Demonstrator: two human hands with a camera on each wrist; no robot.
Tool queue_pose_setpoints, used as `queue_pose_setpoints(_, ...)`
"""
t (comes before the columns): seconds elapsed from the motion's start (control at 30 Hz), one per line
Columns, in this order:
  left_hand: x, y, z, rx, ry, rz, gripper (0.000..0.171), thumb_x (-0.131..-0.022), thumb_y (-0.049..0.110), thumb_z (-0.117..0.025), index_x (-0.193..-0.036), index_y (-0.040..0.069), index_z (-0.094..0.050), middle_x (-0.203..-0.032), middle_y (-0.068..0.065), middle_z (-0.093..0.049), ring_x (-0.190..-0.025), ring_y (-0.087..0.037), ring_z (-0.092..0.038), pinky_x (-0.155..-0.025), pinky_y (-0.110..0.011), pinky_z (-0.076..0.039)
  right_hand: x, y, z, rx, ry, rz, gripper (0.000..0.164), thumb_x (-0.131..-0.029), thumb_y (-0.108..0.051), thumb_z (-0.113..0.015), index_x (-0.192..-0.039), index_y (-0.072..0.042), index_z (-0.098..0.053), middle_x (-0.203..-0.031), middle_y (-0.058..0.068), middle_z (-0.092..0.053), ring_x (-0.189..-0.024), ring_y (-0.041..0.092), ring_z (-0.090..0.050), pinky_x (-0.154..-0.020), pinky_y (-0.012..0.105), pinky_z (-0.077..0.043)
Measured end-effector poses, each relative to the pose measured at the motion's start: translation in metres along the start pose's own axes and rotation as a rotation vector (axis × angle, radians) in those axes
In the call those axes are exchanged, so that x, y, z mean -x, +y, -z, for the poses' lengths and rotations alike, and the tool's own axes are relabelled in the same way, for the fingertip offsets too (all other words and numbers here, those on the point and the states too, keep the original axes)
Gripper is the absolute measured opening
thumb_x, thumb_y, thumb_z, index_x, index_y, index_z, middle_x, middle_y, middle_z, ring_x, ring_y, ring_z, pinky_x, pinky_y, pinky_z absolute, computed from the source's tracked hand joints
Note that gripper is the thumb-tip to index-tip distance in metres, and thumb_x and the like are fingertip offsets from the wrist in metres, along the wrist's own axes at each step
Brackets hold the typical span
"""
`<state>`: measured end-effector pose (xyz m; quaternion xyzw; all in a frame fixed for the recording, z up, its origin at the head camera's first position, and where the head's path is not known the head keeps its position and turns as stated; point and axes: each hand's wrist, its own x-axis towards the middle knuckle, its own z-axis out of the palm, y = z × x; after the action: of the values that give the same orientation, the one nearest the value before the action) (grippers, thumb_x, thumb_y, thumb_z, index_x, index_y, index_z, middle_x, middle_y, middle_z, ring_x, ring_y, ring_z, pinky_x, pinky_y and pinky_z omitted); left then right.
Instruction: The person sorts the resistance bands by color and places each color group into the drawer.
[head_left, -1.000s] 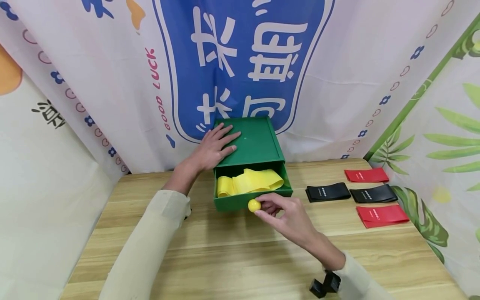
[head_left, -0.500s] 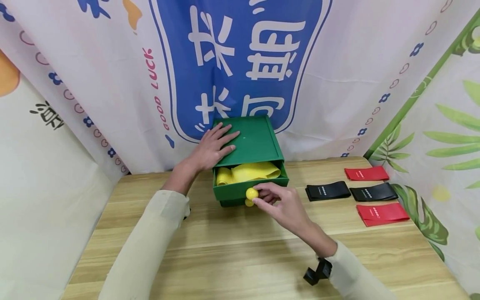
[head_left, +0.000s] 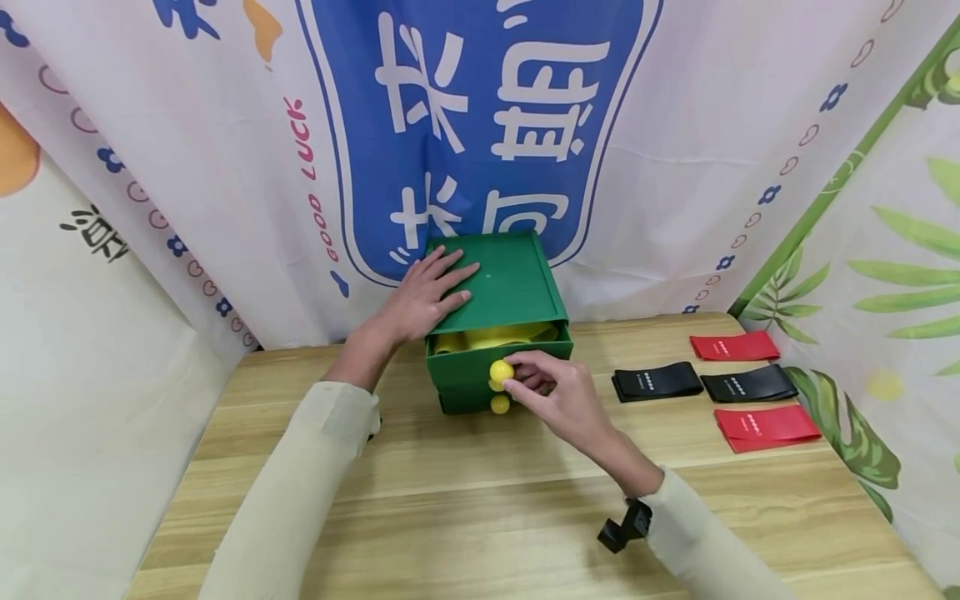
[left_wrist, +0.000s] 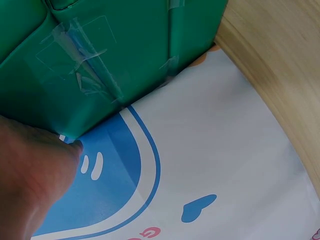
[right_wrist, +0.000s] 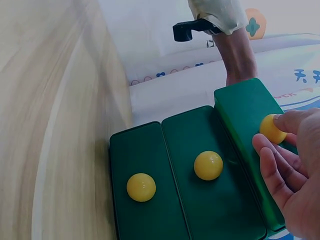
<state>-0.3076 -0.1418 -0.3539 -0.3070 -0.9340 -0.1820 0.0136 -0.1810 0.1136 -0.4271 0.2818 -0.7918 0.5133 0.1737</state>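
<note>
A green three-drawer box [head_left: 502, 287] stands at the back of the table against the curtain. Its top drawer [right_wrist: 247, 107] is partly pulled out, and yellow bands [head_left: 495, 336] show in the narrow gap. My right hand [head_left: 558, 396] pinches that drawer's round yellow knob [head_left: 502, 372] between thumb and fingers. In the right wrist view, the two lower drawers sit flush, each with a yellow knob [right_wrist: 208, 165]. My left hand [head_left: 427, 296] rests on the box top with fingers spread. Clear tape [left_wrist: 87, 60] covers part of the box's side in the left wrist view.
Right of the box lie two black folded bands [head_left: 657, 382] and two red folded bands [head_left: 767, 428] on the wooden table [head_left: 450, 517]. A printed curtain [head_left: 637, 208] hangs right behind the box.
My right hand has pushed the top drawer inward, so less of the yellow bands shows. The lower knobs have come into view. My left hand has stayed on the box top.
</note>
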Motion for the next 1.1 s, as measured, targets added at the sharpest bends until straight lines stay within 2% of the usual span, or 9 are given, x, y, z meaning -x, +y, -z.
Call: queue_pose_setpoints(1.1, -0.001, 0.001, 0.005, -0.009, -0.035, 0.01, 0.058, -0.114, 0.045, -0.043, -0.168, 0.028, -0.034, -0.178, -0.004, -0.015, -0.165, -0.032, 0.001, -0.129, -0.063, -0.001, -0.023, 0.017, -0.003, -0.026, 0.012, -0.018, 0.023, -0.094, -0.011, -0.082, -0.117, -0.006, -0.078, -0.094, 0.006, -0.08, -0.075, 0.015, -0.075, -0.065, 0.027, -0.062)
